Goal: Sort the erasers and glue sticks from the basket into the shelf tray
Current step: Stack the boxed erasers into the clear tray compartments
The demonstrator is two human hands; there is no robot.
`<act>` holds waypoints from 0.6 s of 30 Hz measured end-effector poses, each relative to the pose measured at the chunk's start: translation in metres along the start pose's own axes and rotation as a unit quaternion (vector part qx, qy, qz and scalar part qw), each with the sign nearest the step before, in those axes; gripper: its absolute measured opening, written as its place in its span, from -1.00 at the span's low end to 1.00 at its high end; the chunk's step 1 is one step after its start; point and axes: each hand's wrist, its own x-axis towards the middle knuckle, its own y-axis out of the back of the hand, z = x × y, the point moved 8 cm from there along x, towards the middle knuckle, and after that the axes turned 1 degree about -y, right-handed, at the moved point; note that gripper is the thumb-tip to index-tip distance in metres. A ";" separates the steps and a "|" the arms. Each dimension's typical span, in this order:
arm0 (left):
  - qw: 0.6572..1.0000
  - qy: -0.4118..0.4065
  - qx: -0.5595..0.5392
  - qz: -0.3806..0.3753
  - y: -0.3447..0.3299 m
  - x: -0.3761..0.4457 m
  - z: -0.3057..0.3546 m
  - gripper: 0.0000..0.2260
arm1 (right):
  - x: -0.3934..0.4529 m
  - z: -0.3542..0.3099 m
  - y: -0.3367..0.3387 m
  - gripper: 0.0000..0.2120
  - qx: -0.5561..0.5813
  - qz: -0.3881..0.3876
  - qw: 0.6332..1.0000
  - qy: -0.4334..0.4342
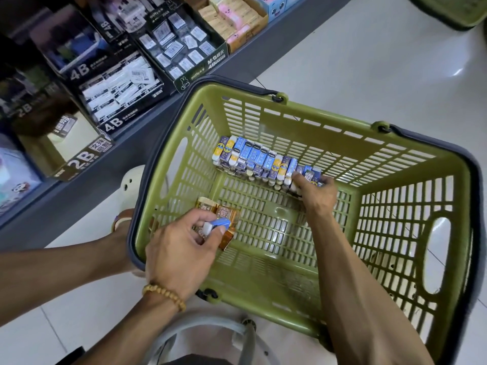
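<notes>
A green plastic basket [411, 196] stands on the floor beside the shelf. Along its far wall lies a row of several blue, white and yellow erasers [253, 159]. My right hand [316, 193] reaches into the basket and grips a few erasers at the right end of that row. My left hand [181, 246] hovers over the basket's near left corner and pinches one blue-sleeved white eraser [216, 225]. Under it lie some brown-wrapped packs [226, 214]. An open 2B tray [71, 143] sits on the shelf at left.
The dark shelf [110, 164] runs along the left, carrying 4B eraser boxes [118, 88], a miffy eraser box [181, 43] and yellow and pink packs [234, 19]. A second green basket [453, 11] shows at top right. A stool's grey frame [200, 330] is below me.
</notes>
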 end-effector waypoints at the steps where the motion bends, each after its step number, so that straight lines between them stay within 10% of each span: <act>1: 1.000 0.001 0.001 -0.004 0.000 0.000 0.000 -0.78 | 0.003 0.004 0.000 -0.21 0.018 -0.005 1.000 -0.007; 12: 1.000 -0.007 -0.009 0.000 0.001 0.002 0.003 -0.78 | 0.014 -0.011 -0.003 -0.20 0.005 -0.047 0.999 0.014; 18: 1.000 -0.008 -0.018 0.000 0.002 0.003 0.002 -0.80 | 0.017 -0.008 0.003 -0.72 0.066 -0.041 0.997 0.006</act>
